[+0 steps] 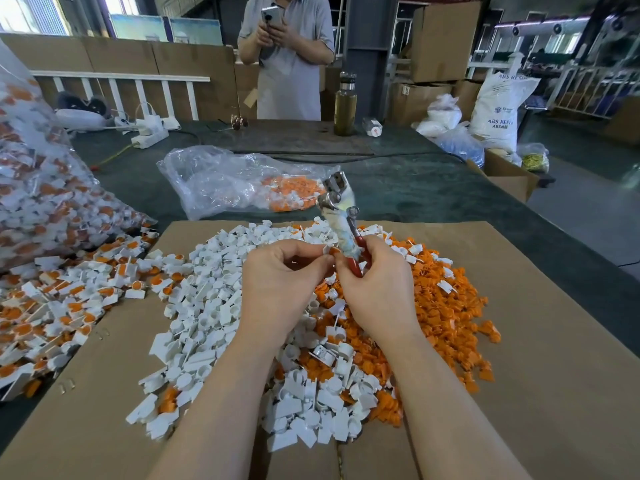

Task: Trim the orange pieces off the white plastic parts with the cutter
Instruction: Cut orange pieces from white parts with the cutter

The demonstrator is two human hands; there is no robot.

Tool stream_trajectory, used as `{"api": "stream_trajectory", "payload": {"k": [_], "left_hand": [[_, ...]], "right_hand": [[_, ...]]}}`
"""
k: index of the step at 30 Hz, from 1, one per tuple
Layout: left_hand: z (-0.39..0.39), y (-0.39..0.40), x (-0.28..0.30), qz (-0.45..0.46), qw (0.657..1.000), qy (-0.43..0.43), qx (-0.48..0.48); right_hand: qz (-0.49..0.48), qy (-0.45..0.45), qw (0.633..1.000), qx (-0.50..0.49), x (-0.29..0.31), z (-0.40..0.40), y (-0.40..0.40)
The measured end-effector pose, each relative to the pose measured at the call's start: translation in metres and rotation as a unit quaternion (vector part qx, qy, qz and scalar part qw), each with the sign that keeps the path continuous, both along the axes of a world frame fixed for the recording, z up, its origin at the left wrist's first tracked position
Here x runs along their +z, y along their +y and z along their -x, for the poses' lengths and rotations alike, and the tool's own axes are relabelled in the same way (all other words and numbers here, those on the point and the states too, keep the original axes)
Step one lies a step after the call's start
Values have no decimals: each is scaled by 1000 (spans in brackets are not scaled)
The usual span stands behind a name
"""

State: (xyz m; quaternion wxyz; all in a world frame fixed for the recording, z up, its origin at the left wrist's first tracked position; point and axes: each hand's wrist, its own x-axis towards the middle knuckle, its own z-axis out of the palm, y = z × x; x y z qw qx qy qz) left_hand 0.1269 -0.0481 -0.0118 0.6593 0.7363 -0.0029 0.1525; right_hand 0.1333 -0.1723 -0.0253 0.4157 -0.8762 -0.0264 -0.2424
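Both hands are meeting over the middle of a cardboard sheet [519,341] that is lying on the dark green tabletop [415,188]. The left hand [277,282] is pinching a small white plastic part [327,250] with an orange piece on it between curled fingertips and thumb. The right hand [377,282] is gripping the cutter [341,216] by its red handles, fingers curled round them, with the metal head and taped body pointing up and away toward the far side; the cutter's head is blurred, so whether its blades are closed cannot be told. The part is sitting just beside the cutter's handles, between the two hands. Under and left of the hands a heap of white parts [207,306] is spreading across the cardboard, while a heap of orange pieces [446,306] is lying to the right, touching the white heap. At the near left, untrimmed white-and-orange parts [62,306] are spilling from a large clear bag [41,185] onto the tabletop. A smaller clear bag [235,181] holding orange pieces is lying farther back in the middle. At the far edge a bottle [344,105] is standing upright, and beyond it a person [287,57] is holding up a phone [272,15] in both hands.
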Motion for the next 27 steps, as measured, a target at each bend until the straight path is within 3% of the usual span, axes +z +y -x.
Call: {"api": "stream_trajectory", "payload": {"k": [8,15,20,27], "left_hand": [[-4,1,-3,24,999,8,31],[-8,7,-6,96,995,15,24],[-7,9,-4,174,985,0,-2],[-10,12,-6,187,982,-16,0]], "right_hand": [[-44,37,996,70,2,-2,-3],[-185,89,970,134,7,2,-3],[-180,84,968,152,9,4,-3],[-142,104,966,187,6,3,-10]]}}
